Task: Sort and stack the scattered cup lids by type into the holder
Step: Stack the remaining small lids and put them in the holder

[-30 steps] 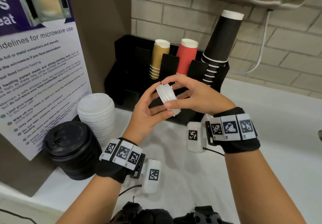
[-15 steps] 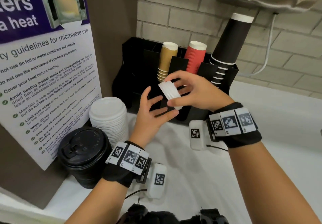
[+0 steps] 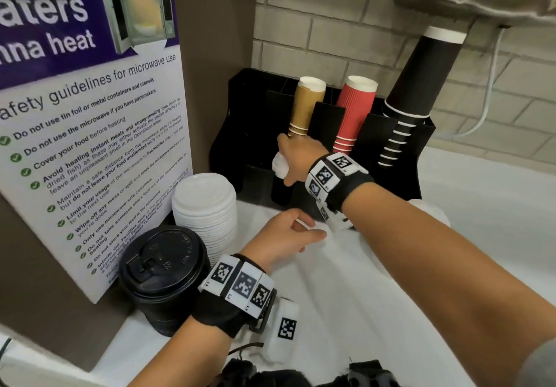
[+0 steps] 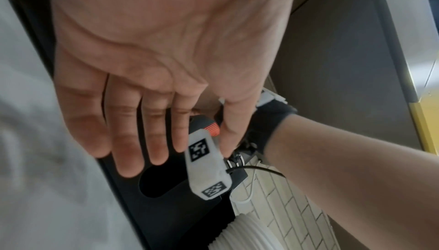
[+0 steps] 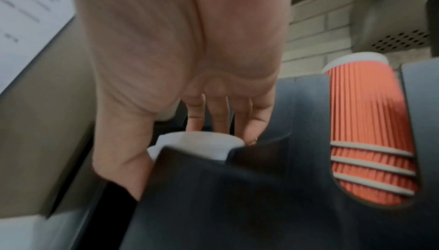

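My right hand grips a small stack of white lids and holds it at the front of the black holder, below the tan cups. In the right wrist view the white lids sit at the top edge of a front slot of the holder, thumb on one side and fingers behind. My left hand hovers over the white counter with relaxed fingers and holds nothing. A tall stack of larger white lids and a stack of black lids stand at the left.
The holder carries tan cups, red ribbed cups and tall black cups. A microwave safety poster leans on the left wall. A brick wall and a cable lie behind. The white counter stretches right.
My right hand carried the small white lids from mid-air down and left to the holder's front. My left hand let go of them and dropped toward the counter.
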